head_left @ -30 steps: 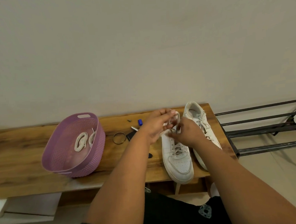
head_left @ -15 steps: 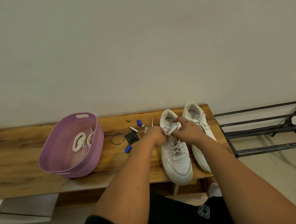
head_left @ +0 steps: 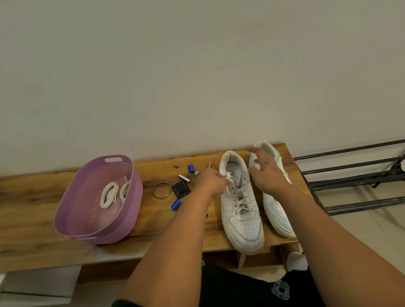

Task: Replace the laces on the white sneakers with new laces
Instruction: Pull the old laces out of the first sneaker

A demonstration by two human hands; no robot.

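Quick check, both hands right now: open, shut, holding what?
Left hand: pinching the white lace at the near white sneaker's top.
Right hand: open, fingers spread, holding nothing.

text: none legible | labels: none | brands: none | numbers: none

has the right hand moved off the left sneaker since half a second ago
Yes. The right hand has let go of the lace and swung right, from over the left sneaker to over the right sneaker, fingers spread.
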